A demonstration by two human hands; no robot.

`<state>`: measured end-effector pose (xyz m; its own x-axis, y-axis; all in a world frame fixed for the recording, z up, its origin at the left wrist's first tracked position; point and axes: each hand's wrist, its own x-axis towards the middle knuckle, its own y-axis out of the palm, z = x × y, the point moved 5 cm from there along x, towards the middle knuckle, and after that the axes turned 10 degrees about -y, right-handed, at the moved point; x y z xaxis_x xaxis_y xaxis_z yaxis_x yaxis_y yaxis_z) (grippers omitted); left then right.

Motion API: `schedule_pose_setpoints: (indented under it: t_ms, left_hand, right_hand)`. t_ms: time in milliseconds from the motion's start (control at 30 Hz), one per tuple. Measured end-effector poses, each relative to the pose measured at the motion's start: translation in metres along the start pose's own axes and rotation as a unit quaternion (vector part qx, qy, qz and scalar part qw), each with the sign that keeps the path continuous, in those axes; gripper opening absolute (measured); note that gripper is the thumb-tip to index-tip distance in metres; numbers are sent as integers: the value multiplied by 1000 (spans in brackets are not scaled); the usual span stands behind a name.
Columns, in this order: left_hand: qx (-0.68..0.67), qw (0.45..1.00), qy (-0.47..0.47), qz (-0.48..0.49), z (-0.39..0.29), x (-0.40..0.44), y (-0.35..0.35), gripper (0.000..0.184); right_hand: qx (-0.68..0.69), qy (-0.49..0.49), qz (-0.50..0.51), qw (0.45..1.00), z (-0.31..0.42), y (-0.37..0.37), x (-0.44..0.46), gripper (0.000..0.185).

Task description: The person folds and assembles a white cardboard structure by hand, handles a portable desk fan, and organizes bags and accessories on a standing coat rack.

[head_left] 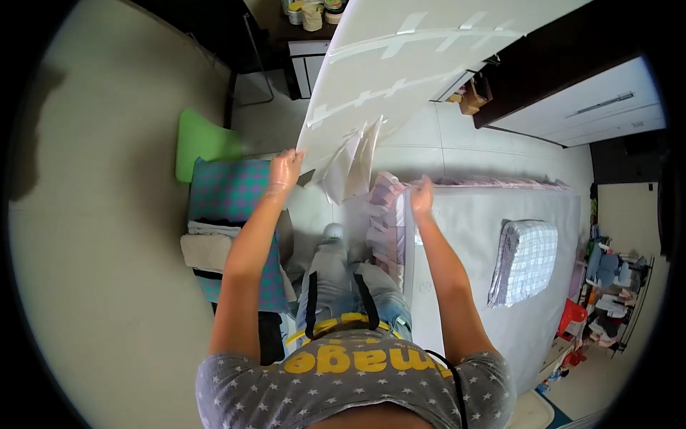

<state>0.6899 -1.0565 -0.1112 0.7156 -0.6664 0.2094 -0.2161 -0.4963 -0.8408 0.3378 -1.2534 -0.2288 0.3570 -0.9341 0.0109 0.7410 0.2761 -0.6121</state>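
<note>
My left hand (286,169) is closed around the near edge of a large white board (379,71), which stands up in front of me with strips of pale tape across it. A loose, folded white flap (354,161) hangs from its lower part. My right hand (421,197) is raised by the corner of the bed (464,214), with its fingers loosely bent and nothing visible in it. Whether it touches the bed edge I cannot tell. A folded checked blanket (527,261) lies on the bed's grey surface.
A green chair (204,143) stands at left, beside a surface with a teal-and-purple checked cover (232,187) bearing folded cloths (207,247). White drawers (586,111) line the far right. Jars (332,8) stand on a dark cabinet. Clothes (614,293) hang at right.
</note>
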Motion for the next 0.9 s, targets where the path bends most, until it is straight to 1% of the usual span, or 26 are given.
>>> schedule_pose_setpoints:
  t_ms: [33, 67, 133, 167, 200, 233, 267, 300, 333, 367, 400, 433, 467, 500, 567, 600, 633, 667, 700, 733, 767, 800, 833, 867, 900]
  left_hand:
    - [-25, 999, -9, -20, 1, -9, -2, 32]
    - [-51, 998, -17, -41, 1, -12, -3, 31]
    - [-39, 997, -16, -72, -3, -13, -8, 30]
    - [-29, 995, -17, -90, -8, -17, -12, 29]
    - [-27, 995, -21, -95, -14, -19, -16, 29]
    - [-6, 997, -37, -74, -21, -16, -18, 25]
    - [15, 997, -52, -54, -21, -13, -13, 24]
    - [19, 997, -51, -62, -17, -9, -6, 24]
    - [-85, 995, -14, -55, -15, -7, 3, 26]
    - [-189, 981, 22, -47, -10, -7, 15, 31]
    - [-186, 981, 22, -51, 0, -8, 32, 31]
    - [-273, 962, 1, -24, 13, -10, 54, 34]
    - [-358, 933, -17, 3, 25, -12, 75, 39]
    - [-359, 933, -13, 0, 38, -16, 95, 39]
    - [-303, 952, -35, 21, 65, -26, 141, 41]
    - [-304, 952, -32, 20, 72, -30, 157, 41]
    - [-331, 942, -61, 14, 82, -36, 172, 42]
    - [-356, 930, -92, 5, 91, -43, 187, 42]
    - [-358, 930, -90, 2, 100, -51, 201, 42]
    - [-372, 921, -114, 0, 113, -59, 215, 41]
    - [-385, 913, -137, -3, 125, -64, 227, 40]
    - [-384, 913, -135, -8, 139, -71, 241, 40]
    - [-394, 906, -153, 26, 156, -78, 262, 38]
    - [-404, 896, -172, 60, 170, -84, 281, 36]
    - [-405, 896, -173, 54, 180, -87, 292, 36]
  right_hand:
    - [-45, -6, 30, 998, -13, 14, -13, 49]
    - [-41, -12, 49, 998, -25, 29, -23, 49]
    - [-34, -27, 68, 997, -50, 65, -38, 48]
    - [-13, -26, 95, 995, -64, 84, -47, 48]
    - [6, -25, 119, 993, -79, 103, -55, 48]
    - [8, -29, 124, 992, -89, 118, -59, 48]
    - [-11, -10, 181, 983, -100, 140, -63, 48]
    - [-30, 7, 235, 972, -110, 165, -62, 49]
    - [-26, 1, 236, 971, -133, 194, -62, 49]
    - [45, -23, 224, 973, -151, 224, -61, 53]
    - [115, -45, 211, 970, -158, 245, -60, 57]
    - [116, -48, 212, 969, -169, 265, -57, 57]
    - [78, -107, 174, 976, -175, 282, -48, 62]
    - [38, -167, 133, 976, -174, 295, -39, 68]
    - [54, -162, 121, 978, -166, 312, -20, 71]
    - [69, -153, 113, 979, -163, 319, -12, 75]
    - [67, -152, 110, 980, -166, 330, -4, 75]
    - [94, -173, 91, 976, -166, 338, 6, 73]
    - [121, -196, 72, 970, -166, 345, 15, 71]
    - [123, -202, 71, 969, -161, 349, 22, 71]
    - [189, -181, 88, 961, -151, 350, 29, 65]
    - [253, -157, 107, 949, -144, 352, 32, 59]
    - [255, -162, 108, 947, -138, 353, 36, 59]
    - [262, -142, 104, 949, -137, 353, 40, 49]
    - [270, -121, 100, 950, -143, 359, 45, 41]
